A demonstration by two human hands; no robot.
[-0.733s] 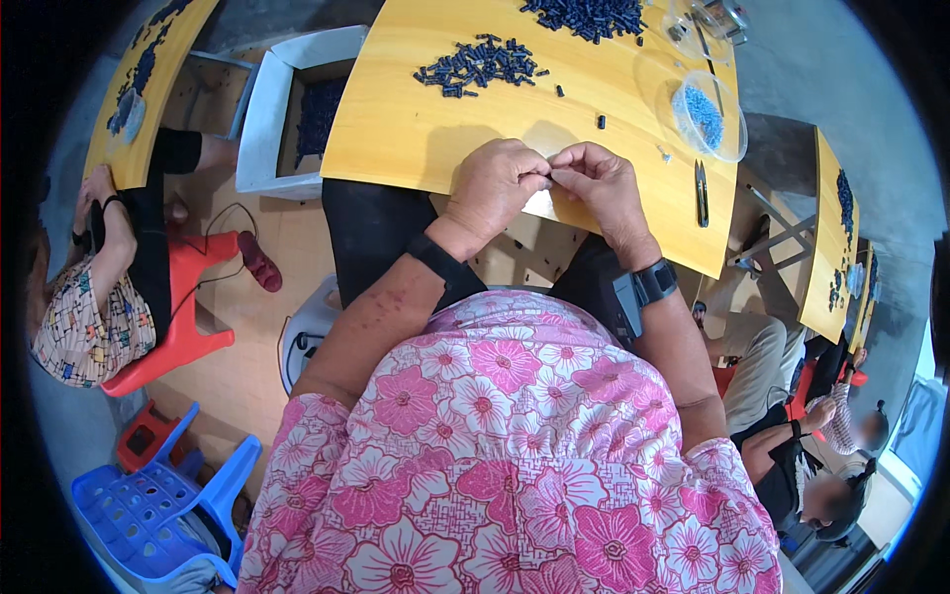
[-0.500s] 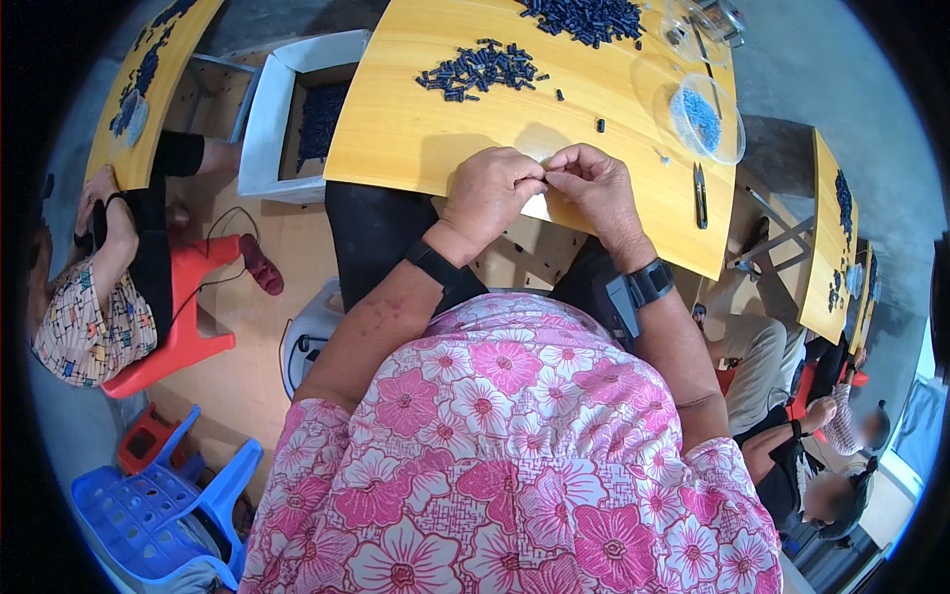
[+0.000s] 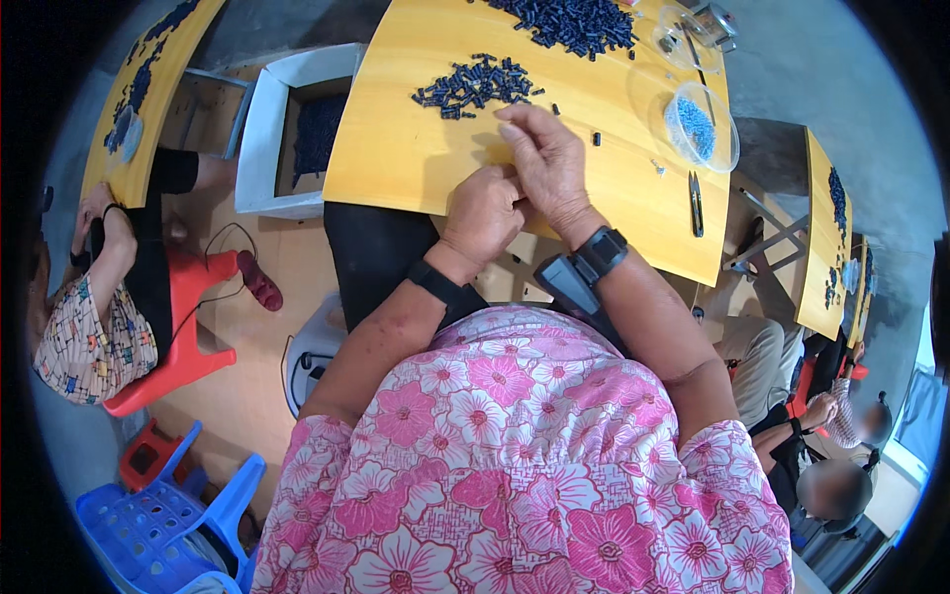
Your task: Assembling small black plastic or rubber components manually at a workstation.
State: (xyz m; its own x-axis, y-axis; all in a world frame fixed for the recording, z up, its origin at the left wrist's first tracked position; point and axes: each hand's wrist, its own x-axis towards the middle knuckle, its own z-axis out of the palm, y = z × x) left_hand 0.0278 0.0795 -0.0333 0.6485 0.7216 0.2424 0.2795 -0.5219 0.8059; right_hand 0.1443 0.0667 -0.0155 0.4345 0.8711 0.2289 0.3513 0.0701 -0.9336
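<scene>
My left hand [image 3: 482,220] is at the near edge of the yellow table [image 3: 386,148], fingers curled and pinched together. Whatever it may hold is hidden. Crossing just above it, my right hand [image 3: 549,163] stretches toward a small heap of short dark-blue cylindrical pieces [image 3: 475,87]. Its thumb and forefinger stand a little apart just short of the heap, with nothing visible between them. Two single dark pieces lie to the right of the heap, one of them a loose piece [image 3: 597,140].
A larger heap of dark pieces [image 3: 569,25] lies at the far side. On the right are a clear tub of small blue bits [image 3: 696,129] and black thread snips [image 3: 697,206]. A white box [image 3: 259,148] with dark pieces stands left of the table. Other people sit at tables either side.
My right hand has left the pinch beside my left hand and moved left and forward to the small heap. My left hand has drawn slightly back toward me, still closed.
</scene>
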